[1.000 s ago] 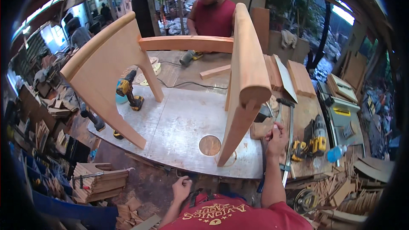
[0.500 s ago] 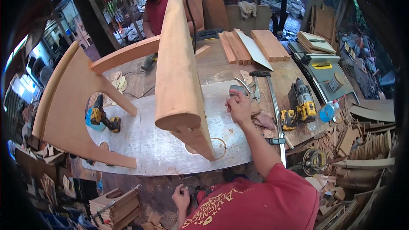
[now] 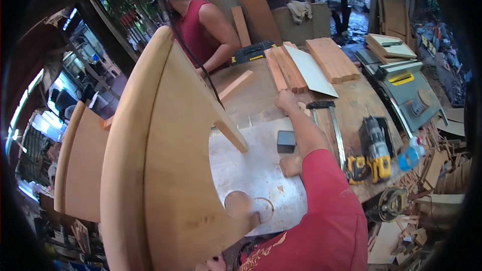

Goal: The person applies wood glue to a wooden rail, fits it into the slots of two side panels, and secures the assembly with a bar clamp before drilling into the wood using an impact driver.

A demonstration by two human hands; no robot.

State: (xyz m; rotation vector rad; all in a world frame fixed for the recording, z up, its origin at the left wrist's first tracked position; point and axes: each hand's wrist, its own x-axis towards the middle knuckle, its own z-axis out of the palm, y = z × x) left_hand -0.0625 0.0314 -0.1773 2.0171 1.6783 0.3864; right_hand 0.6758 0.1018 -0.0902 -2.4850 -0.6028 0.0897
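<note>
My right hand (image 3: 286,101) reaches across the table to the near ends of several wooden strips (image 3: 282,70). Its fingers look curled, but what lies in them is hidden. A dark grey block (image 3: 286,141) rests on the metal sheet (image 3: 261,175), left of my right forearm. Large in the foreground stands a curved wooden panel (image 3: 175,155) with a thick rounded edge, part of a wooden frame. Behind it, to the left, is a second curved panel (image 3: 83,165). Only a blurred bit of my left hand (image 3: 217,263) shows at the bottom, below the near panel.
A bar clamp (image 3: 336,125), a yellow drill (image 3: 376,155) and a blue bottle (image 3: 410,154) lie to the right. Beyond the strips are a white board (image 3: 310,70) and stacked wood (image 3: 332,60). A co-worker in a red sleeveless shirt (image 3: 188,35) stands at the far side.
My right hand has left the grey block and reached farther toward the wooden strips. My view has shifted, so the near panel now shows its broad side. The co-worker has turned and leaned.
</note>
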